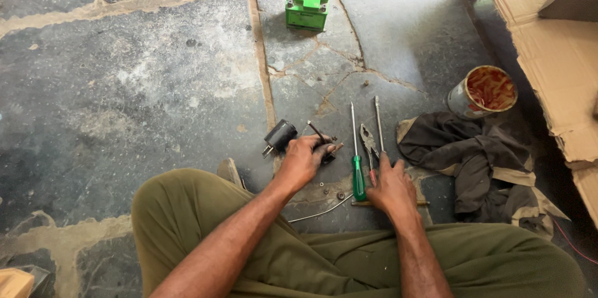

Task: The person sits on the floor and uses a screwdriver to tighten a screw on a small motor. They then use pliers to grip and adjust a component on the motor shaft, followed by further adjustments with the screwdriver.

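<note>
Two hands work low on the stone floor [156,86]. The left hand [305,158] closes on a small dark part [327,148], beside a black cylinder [280,136]. The right hand [391,187], fingers loosely spread, touches pliers [369,145], long axis pointing away, beside a green-handled screwdriver [358,176]. A tin can [483,92] holds reddish residue.

An informal floor-level repair spot, a makeshift workshop on a cracked stone floor [156,86]. A green-handled screwdriver [357,167] lies there with pliers [369,143] just beside it, a green battery [306,7] well beyond, and a rusty tin [483,92], rag [473,161] and cardboard [554,61] off to its right.
</note>
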